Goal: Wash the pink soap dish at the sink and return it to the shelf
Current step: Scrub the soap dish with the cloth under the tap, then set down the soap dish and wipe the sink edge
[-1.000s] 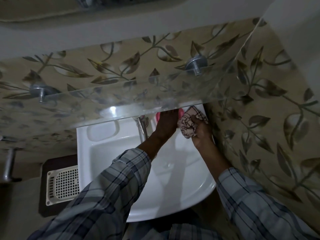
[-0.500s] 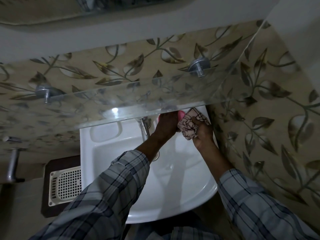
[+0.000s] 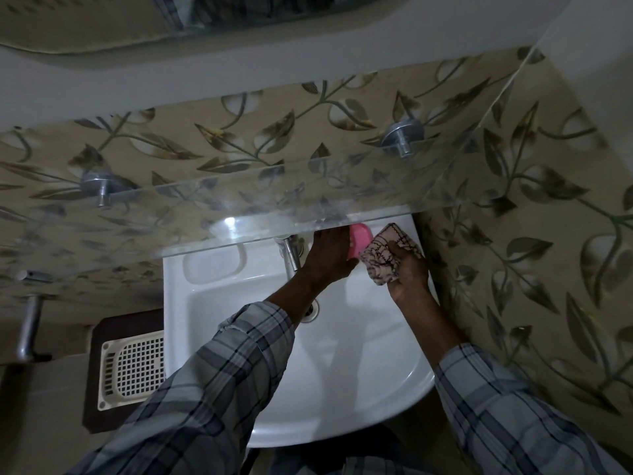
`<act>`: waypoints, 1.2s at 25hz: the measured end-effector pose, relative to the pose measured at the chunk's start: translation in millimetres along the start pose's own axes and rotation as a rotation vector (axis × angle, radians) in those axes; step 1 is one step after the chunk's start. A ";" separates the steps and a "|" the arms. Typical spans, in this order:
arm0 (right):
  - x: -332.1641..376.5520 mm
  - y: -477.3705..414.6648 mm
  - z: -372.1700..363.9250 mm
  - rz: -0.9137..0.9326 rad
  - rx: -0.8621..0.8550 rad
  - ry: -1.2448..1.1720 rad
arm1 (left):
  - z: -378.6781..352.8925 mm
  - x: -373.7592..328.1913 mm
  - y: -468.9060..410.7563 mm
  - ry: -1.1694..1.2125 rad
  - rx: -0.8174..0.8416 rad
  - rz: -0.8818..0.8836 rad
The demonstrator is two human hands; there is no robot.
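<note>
Pink soap dish [image 3: 359, 240] sits gripped in the left hand [image 3: 329, 255] over the sink [image 3: 342, 371], just under the shelf [image 3: 239, 214]. Right hand [image 3: 409, 272] is closed round a patterned cloth [image 3: 385, 257] touching the dish (wiping stage, I reckon). Next it goes up onto the shelf.

The sink [image 3: 359, 389] is glossy white ceramic, the shelf [image 3: 239, 214] clear smooth glass on dull metal pegs [image 3: 402, 135], the soap dish [image 3: 359, 240] shiny pink plastic, the cloth [image 3: 383, 258] soft patterned fabric, the tap [image 3: 291, 253] polished metal.

Clear glass shelf [image 3: 239, 207] on two metal pegs [image 3: 402, 137].
</note>
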State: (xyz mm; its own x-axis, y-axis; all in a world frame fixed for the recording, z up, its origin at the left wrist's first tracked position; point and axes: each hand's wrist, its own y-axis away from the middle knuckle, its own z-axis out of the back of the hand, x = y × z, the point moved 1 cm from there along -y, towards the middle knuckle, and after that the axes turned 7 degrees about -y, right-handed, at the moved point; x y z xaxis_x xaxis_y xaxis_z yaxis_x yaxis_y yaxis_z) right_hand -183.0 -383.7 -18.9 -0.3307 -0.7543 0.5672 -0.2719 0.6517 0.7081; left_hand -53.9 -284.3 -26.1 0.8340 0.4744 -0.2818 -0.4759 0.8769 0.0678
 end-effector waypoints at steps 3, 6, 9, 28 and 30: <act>-1.5 0.9 0.7 0.000 0.003 0.014 | 2.0 -1.5 0.2 -0.022 -0.002 -0.001; -3.6 2.3 0.5 -0.001 0.017 0.004 | 1.0 -0.3 1.1 -0.053 0.005 0.000; -3.2 5.8 -2.1 -0.001 0.041 0.008 | 10.9 -6.3 5.1 0.011 -0.022 0.001; -58.9 76.0 -7.6 -0.162 0.346 0.112 | 61.2 180.2 161.0 0.234 -0.063 0.903; -56.9 91.3 -7.9 -0.208 0.376 0.133 | 50.1 206.1 161.2 0.079 0.152 0.728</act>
State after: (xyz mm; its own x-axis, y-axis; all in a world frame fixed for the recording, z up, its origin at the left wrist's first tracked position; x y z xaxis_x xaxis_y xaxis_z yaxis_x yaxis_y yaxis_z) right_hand -181.9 -281.9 16.8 -0.1218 -0.8603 0.4951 -0.6384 0.4498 0.6246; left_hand 55.3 -41.3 -25.3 0.2979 0.9369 -0.1829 -0.8510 0.3475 0.3937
